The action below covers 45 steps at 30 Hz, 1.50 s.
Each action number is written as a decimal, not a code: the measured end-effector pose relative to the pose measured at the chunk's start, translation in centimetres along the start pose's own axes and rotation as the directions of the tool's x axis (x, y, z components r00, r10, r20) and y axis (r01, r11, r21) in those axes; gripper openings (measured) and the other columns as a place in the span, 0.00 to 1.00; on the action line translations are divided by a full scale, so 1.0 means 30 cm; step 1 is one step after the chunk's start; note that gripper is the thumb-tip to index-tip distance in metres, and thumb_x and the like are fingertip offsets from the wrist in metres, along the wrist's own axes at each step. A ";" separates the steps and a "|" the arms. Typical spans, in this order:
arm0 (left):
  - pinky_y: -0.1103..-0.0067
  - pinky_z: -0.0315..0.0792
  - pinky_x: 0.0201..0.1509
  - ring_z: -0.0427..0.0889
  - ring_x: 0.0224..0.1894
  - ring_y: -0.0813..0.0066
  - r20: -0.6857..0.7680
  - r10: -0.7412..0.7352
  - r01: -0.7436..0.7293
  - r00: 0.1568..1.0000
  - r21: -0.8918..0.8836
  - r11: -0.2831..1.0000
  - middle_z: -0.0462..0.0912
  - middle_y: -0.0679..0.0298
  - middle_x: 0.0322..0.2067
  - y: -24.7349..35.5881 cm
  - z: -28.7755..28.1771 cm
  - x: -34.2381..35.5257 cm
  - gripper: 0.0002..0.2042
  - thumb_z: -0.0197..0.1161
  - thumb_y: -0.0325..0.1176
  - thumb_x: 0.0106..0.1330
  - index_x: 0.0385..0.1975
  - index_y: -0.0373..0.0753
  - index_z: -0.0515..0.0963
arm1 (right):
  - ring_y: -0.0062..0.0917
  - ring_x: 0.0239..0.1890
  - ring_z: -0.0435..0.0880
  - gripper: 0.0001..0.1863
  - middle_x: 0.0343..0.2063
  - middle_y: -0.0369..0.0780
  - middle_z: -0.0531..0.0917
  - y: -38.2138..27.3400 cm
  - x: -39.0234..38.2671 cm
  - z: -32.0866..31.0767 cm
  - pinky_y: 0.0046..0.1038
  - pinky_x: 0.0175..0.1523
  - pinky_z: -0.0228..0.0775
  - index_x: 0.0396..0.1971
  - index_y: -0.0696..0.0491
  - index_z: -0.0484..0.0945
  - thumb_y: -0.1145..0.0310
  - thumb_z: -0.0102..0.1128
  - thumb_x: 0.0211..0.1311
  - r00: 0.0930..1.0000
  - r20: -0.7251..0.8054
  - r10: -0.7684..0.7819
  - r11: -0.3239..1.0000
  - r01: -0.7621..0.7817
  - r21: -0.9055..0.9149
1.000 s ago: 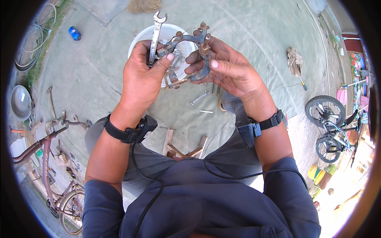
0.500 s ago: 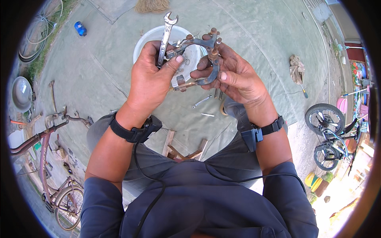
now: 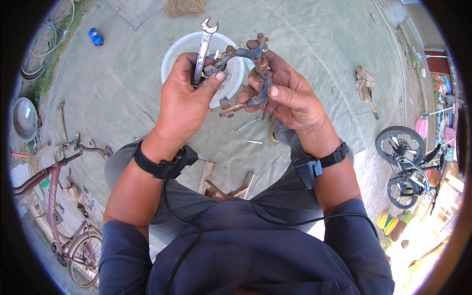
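My left hand (image 3: pixel 189 98) is closed on an upright silver open-end wrench (image 3: pixel 203 46) and one end of a rusty, dark curved metal bracket assembly (image 3: pixel 238 52), which has bolts and small fittings. My right hand (image 3: pixel 292 93) grips the other side, its thumb on the curved arm and its soiled fingers curled behind it. Beneath both hands sits a translucent plastic bowl (image 3: pixel 172 59) with small metal pieces, partly hidden. A small wrench (image 3: pixel 247 125) and a thin metal piece (image 3: pixel 253 141) lie on the green mat (image 3: pixel 123 69) nearer me.
A straw broom (image 3: pixel 184 7) is at the top, a blue bottle (image 3: pixel 96 37) upper left. An old bicycle (image 3: pixel 56 196) and metal basin (image 3: pixel 24 119) stand left. A small bike (image 3: pixel 399 146) and dirty rag (image 3: pixel 364 83) are right. A wooden stand (image 3: pixel 205 179) is between my legs.
The whole view has shifted slightly. My hands, wrench and bracket sit a little lower and further right in the picture. My right fingers have shifted slightly around the bracket's lower arm.
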State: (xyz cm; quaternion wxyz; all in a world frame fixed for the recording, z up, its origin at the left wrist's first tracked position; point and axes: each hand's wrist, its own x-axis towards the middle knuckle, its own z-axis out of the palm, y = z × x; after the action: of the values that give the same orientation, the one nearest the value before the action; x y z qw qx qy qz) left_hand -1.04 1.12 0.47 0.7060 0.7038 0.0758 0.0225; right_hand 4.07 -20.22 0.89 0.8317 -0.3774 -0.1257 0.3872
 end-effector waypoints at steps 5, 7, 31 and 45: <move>0.80 0.75 0.47 0.77 0.44 0.78 0.069 -0.048 0.049 0.996 -0.017 0.999 0.78 0.62 0.42 0.020 0.000 -0.015 0.28 0.78 0.37 0.56 0.50 0.30 0.70 | 0.36 0.50 0.83 0.48 0.46 0.41 0.78 0.000 0.000 0.003 0.37 0.52 0.79 0.73 0.59 0.48 0.66 0.69 0.60 0.999 -0.041 -0.007 0.998 0.005 -0.055; 0.80 0.75 0.47 0.77 0.44 0.78 0.112 -0.067 0.072 0.991 -0.038 0.997 0.78 0.61 0.42 0.022 0.003 -0.021 0.34 0.83 0.39 0.49 0.50 0.31 0.70 | 0.34 0.50 0.83 0.47 0.47 0.42 0.78 0.003 0.000 0.008 0.37 0.52 0.79 0.73 0.59 0.49 0.67 0.69 0.60 0.996 -0.093 -0.019 0.998 0.013 -0.066; 0.84 0.69 0.33 0.72 0.30 0.87 0.126 0.092 -0.098 0.988 0.036 0.995 0.78 0.70 0.27 -0.022 0.033 -0.039 0.18 0.79 0.34 0.55 0.35 0.36 0.75 | 0.31 0.51 0.82 0.38 0.53 0.45 0.77 0.030 0.030 0.018 0.35 0.53 0.79 0.68 0.56 0.56 0.77 0.66 0.61 0.953 -0.231 -0.197 0.957 0.135 -0.255; 0.77 0.77 0.39 0.85 0.35 0.72 0.077 0.058 -0.078 0.995 0.285 0.955 0.85 0.57 0.32 -0.052 0.053 -0.029 0.26 0.77 0.45 0.56 0.45 0.31 0.79 | 0.33 0.53 0.80 0.38 0.56 0.46 0.74 0.023 0.016 0.026 0.38 0.54 0.81 0.68 0.54 0.52 0.77 0.65 0.62 0.954 -0.215 -0.207 0.966 0.164 -0.202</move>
State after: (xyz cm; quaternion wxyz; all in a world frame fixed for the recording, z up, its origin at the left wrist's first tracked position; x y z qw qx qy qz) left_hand -1.80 -0.59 -1.02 0.5970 0.8016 0.0300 0.0117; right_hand 3.62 -19.16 0.87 0.8355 -0.4814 -0.0965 0.2468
